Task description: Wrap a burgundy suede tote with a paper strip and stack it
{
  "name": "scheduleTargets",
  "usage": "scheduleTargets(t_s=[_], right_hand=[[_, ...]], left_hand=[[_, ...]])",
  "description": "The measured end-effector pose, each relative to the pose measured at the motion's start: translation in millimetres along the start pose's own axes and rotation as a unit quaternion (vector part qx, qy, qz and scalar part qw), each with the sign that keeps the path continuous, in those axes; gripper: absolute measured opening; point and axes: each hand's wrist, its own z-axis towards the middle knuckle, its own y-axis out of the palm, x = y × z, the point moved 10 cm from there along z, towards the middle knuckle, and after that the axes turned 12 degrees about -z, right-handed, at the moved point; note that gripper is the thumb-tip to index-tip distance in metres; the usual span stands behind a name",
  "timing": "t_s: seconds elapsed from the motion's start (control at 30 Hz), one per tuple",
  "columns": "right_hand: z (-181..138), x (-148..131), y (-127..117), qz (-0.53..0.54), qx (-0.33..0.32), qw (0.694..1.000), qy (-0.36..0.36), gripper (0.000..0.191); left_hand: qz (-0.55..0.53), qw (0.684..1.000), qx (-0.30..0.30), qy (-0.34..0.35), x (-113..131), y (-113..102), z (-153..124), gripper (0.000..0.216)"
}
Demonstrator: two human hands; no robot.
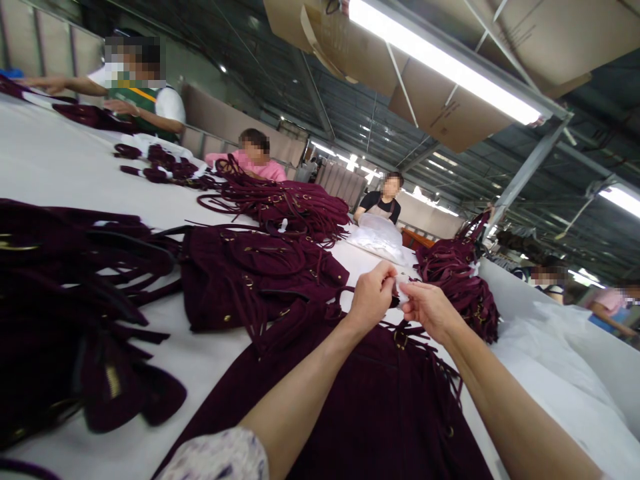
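Note:
A large burgundy suede handbag (370, 393) with fringe and brass-coloured rings lies on the white table under my forearms. Above its far edge, both hands meet at a small piece of white tissue or wrap (401, 291). My left hand (374, 293) is closed, thumb and fingers pinched at its left side. My right hand (429, 308) pinches the same white piece from the right. A dark strap passes close to my left fingers. What the white piece covers is hidden by my fingers.
More burgundy bags (260, 273) lie to the left, with a fringed pile (457, 280) at the far right. White sheets (555, 373) and a stack of clear plastic bags (377, 237) are on the table (210, 393). Several co-workers stand around; a light tube (445, 60) hangs overhead.

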Motion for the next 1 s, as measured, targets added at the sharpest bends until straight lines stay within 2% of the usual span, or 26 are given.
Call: scheduleTargets(t_s=[0.37, 0.63, 0.87, 1.0], right_hand=[[4.1, 5.4, 0.5, 0.020, 0.034, 0.999, 0.005, 0.028], [8.5, 5.1, 4.4, 0.063, 0.036, 0.997, -0.009, 0.029], [8.7, 7.0, 5.0, 0.145, 0.013, 0.989, 0.008, 0.019], [9.6, -6.5, 3.0, 0.068, -0.007, 0.998, -0.019, 0.027]], left_hand=[[-0.035, 0.999, 0.028, -0.027, -7.3, -1.3, -0.1, 0.010], [-0.025, 0.999, -0.016, 0.024, 4.2, 1.6, 0.7, 0.015], [-0.003, 0.999, -0.032, 0.028, 0.3, 3.0, 2.1, 0.015], [0.005, 0.999, -0.034, 0.031, 0.6, 3.8, 2.4, 0.014]])
